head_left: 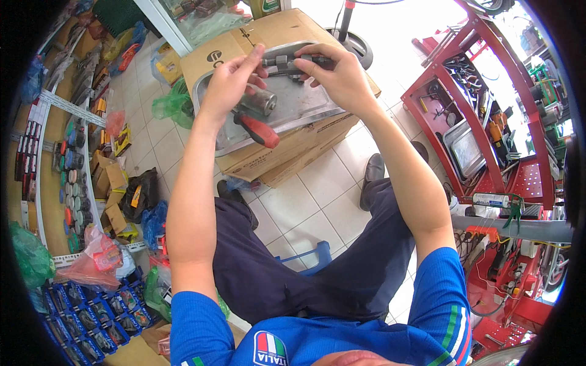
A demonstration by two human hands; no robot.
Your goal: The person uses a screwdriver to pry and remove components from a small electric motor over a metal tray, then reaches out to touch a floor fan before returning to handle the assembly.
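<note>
Above a shallow metal tray [305, 105], both my hands are on a dark grey metal rod-like part with a hex section [281, 62]; its exact kind I cannot make out. My left hand [235, 76] pinches its left end between thumb and fingers. Around the right end, the fingers of my right hand [337, 76] are curled. Below my left hand, a silvery metal cylinder [264, 102] lies in the tray. A tool with a red and black handle [259, 130] rests beside it, its handle sticking over the near rim. Other small dark parts are half hidden behind my fingers.
Cardboard boxes [293, 160] support the tray. A blue plastic stool [314, 259] shows between my legs. Shelves with packaged goods [76, 177] line the left, with plastic bags [174, 104] on the floor. On the right stands a red tool cart [448, 116] full of tools.
</note>
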